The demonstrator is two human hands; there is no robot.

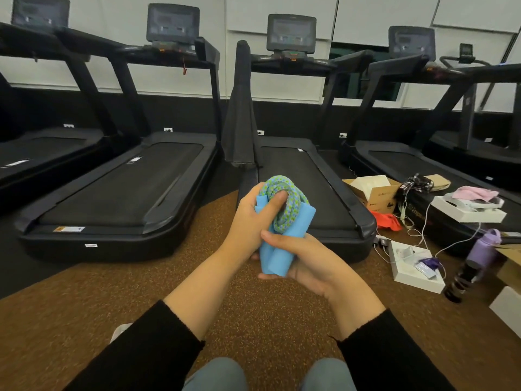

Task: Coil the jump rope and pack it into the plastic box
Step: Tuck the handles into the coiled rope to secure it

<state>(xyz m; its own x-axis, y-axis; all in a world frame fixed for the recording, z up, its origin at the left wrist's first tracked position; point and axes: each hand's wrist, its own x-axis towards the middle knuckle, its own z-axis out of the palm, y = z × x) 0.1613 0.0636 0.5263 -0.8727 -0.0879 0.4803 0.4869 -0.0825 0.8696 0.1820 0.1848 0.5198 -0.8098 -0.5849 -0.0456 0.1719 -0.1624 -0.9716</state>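
Observation:
The jump rope (pixel 282 204) is a green-and-blue braided cord wound into a tight coil around its two light blue foam handles (pixel 277 256). Both of my hands hold this bundle in mid-air above the brown floor. My left hand (pixel 251 221) wraps the upper part, its thumb pressed into the loop of the coil. My right hand (pixel 304 258) grips the lower ends of the handles from the right, thumb lying across them. I cannot make out a plastic box for certain among the things in view.
Black treadmills (pixel 121 190) stand side by side ahead. At the right lie a cardboard box (pixel 375 190), white flat boxes (pixel 414 266), cables, an orange cloth (pixel 387 221), a purple bottle (pixel 485 246) and a dark bottle (pixel 459 280). My knees show at the bottom.

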